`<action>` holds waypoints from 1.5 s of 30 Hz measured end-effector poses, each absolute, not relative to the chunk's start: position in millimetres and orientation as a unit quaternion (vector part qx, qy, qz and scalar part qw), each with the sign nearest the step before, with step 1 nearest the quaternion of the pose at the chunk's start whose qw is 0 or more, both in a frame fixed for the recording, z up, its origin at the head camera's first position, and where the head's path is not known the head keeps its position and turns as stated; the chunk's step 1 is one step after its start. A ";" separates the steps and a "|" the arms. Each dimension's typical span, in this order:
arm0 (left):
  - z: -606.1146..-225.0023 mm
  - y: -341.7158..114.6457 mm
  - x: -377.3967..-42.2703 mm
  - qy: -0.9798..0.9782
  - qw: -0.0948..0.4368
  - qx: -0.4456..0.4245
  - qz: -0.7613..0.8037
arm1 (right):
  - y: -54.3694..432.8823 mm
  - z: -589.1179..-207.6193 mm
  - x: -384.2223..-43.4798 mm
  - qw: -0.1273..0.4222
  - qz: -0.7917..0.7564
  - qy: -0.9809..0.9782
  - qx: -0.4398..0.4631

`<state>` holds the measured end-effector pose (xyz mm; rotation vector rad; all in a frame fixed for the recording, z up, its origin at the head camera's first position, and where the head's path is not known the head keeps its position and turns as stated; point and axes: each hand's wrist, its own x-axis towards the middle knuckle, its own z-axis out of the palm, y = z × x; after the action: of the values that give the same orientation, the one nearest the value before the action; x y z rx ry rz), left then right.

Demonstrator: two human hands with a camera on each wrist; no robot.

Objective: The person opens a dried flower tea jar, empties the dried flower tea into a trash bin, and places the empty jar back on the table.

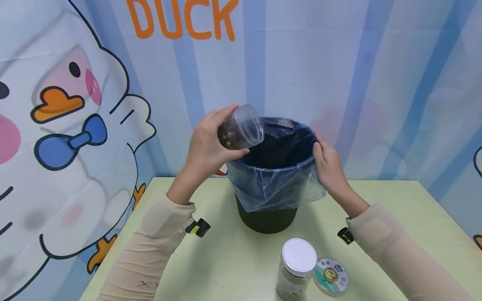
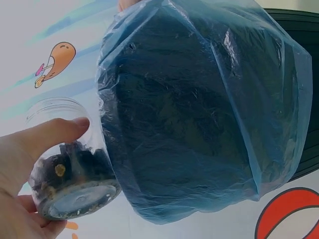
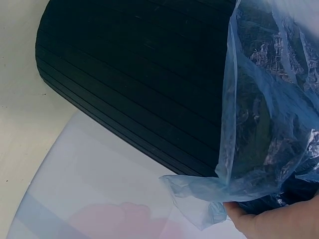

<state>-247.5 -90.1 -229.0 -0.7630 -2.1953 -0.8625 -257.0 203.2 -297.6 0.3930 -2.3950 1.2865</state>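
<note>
Blue and white fabric hangs behind everything as a softly creased backdrop [image 1: 312, 62], printed with broad stripes, a plump duck [image 1: 88, 196] outlined in black and orange letters [image 1: 222, 16]. Below it spreads the table [image 1: 211, 259], smooth and pale yellow-green, its far edge and both far corners in sight. Near the middle of that far edge stands a round, dark bin [image 1: 267, 219], its wall finely grooved in the right wrist view. Over its rim folds a blue plastic bag [image 1: 278, 184], thin, glossy and crinkled, its hem hanging in loose pleats partway down the outside. Beige cloth sleeves [image 1: 150, 246] reach in over the table, wrinkled along the forearms. The left hand [image 1: 207, 138] holds a clear jar [image 1: 242, 125], fingers and thumb round its curved wall, above the table at the left side of the bin's rim. This jar is tipped over, its lidless mouth facing the bag's opening, with dark, lumpy contents [image 1: 227, 136] and a few yellowish bits inside. The right hand [image 1: 331, 165] grips the right side of the bagged rim, where the film bunches up. Toward the near edge, right of the middle, a second jar [image 1: 291, 282] stands upright, a transparent cylinder under a smooth white cap [image 1: 299, 255]. Just beside it, on the side of the right edge, a flat round lid [image 1: 335, 278] lies, a sunflower-like face printed on white and green.
</note>
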 end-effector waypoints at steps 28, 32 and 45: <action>-233.8 -87.5 -261.8 -0.838 0.358 -0.324 -0.253 | 202.6 -297.1 -256.6 0.197 0.463 -0.853 0.140; -235.4 -86.7 -263.8 -0.832 0.363 -0.336 -0.253 | 202.7 -297.8 -256.8 0.199 0.463 -0.853 0.137; -236.8 -84.1 -265.6 -0.827 0.372 -0.343 -0.244 | 203.3 -298.6 -257.3 0.195 0.466 -0.852 0.134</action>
<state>-265.6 -84.1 -236.8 -0.8784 -2.1209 -0.6259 -257.3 203.3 -298.6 0.3768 -2.3889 1.3053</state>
